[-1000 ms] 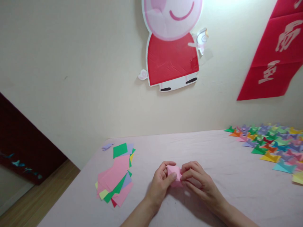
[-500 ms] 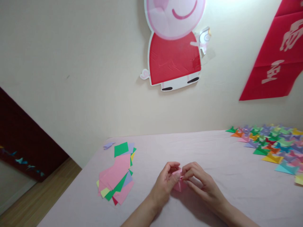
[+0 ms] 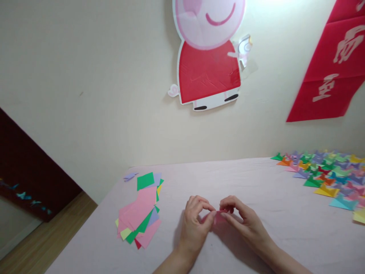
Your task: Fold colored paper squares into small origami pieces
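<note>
1. The piece I'm working on is a small pink paper (image 3: 220, 218), held between my two hands near the front of the desk (image 3: 94, 238), about midway across. I can't tell whether its lower edge touches the cloth.
2. My left hand (image 3: 197, 221) pinches the paper's upper edge between thumb and forefinger, with the other fingers curled behind.
3. My right hand (image 3: 245, 218) pinches the same edge just beside it, thumb nearest me and fingertips on the far side. Neither hand lies flat or spread, and the two sets of fingertips are close but apart.
4. Done, as I judge it: the folded shapes (image 3: 326, 190) standing in close rows at the right of the desk, in yellow, green, orange, purple, pink and blue. They run past the edge of my view, so I can't count them all.
5. Under way: the pink paper. It is smaller than the flat sheets, so I take it as already folded in part. It doesn't have the points of the finished ones, and my fingers hide too much to say which fold I'm at.
6. Left, by my reading: the loose sheets (image 3: 142, 208) overlapping on my left, mostly pink and green, lying flat and unfolded. Behind them, a slim purple piece (image 3: 130, 176) lies apart; I can't make out its form.
</note>
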`<state>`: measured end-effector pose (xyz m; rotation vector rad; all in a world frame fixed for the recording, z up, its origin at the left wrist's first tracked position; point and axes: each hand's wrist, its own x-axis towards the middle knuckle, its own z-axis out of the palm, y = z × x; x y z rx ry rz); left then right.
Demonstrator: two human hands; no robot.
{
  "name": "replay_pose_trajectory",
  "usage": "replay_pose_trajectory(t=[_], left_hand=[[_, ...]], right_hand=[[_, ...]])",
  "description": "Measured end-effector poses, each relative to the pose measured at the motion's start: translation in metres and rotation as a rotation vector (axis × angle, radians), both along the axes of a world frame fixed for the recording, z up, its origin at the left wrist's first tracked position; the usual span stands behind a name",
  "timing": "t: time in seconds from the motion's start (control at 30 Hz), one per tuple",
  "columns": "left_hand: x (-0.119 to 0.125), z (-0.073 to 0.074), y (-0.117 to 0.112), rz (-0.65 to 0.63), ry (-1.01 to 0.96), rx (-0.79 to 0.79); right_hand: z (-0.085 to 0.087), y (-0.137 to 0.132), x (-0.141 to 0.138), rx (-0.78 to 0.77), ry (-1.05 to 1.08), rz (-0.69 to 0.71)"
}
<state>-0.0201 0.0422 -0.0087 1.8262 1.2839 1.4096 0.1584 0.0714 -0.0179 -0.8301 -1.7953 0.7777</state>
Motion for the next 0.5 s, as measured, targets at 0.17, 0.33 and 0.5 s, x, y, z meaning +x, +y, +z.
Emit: replay_pose_trajectory(t=[0.17, 0.33, 0.5], left_hand=[[-0.0005, 0.0011, 0.0, 0.013, 0.001, 0.007], [-0.0013, -0.0008, 0.0017, 0.011, -0.015, 0.012], [-0.0016, -0.0005, 0.0008, 0.045, -0.064, 0.018]], right_hand=[[0.0027, 0.0022, 0.0003, -0.047, 0.0, 0.003], [0.0061, 0.0012, -0.0015, -0.077, -0.005, 0.019], [0.0031, 0.002, 0.0005, -0.042, -0.001, -0.014]])
